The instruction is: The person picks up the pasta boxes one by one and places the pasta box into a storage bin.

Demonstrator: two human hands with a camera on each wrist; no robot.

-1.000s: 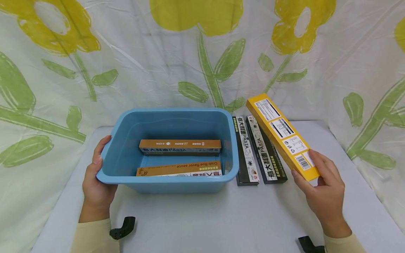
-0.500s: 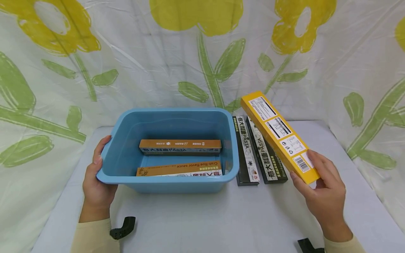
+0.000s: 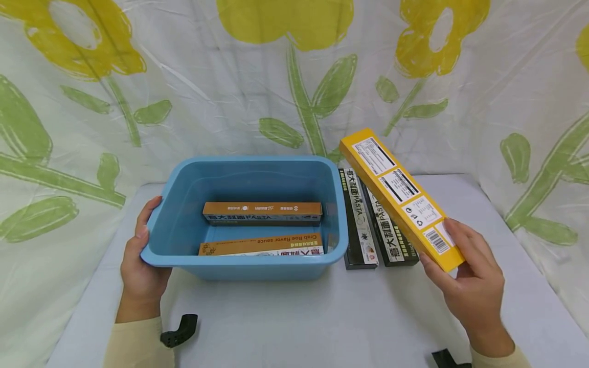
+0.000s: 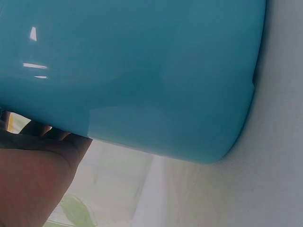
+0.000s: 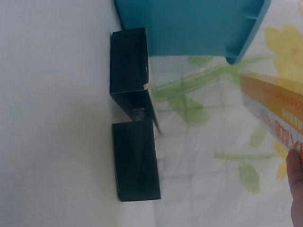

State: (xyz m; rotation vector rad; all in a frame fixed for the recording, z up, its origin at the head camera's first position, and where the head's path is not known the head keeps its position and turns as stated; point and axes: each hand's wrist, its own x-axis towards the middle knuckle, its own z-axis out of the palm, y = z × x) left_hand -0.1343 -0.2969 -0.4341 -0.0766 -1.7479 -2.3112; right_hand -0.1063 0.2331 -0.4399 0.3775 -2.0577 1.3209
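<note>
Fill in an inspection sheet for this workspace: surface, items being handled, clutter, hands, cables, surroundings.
Surface: pale cloth-like tabletop, under the tub and black boxes.
Items: blue tub holding a brown-topped pasta box toward the back and a "Crab Roe flavor sauce" box at the front; inner black box and outer black box side by side to its right; yellow box held up at a slant.
Clutter: nothing seen, apart from a black device at the left sleeve and another at the right.
Hands: left hand grips the tub's left end; right hand holds the yellow box's near end.
Cables: nothing seen.
Surroundings: pale backdrop with yellow flowers and green leaves.
</note>
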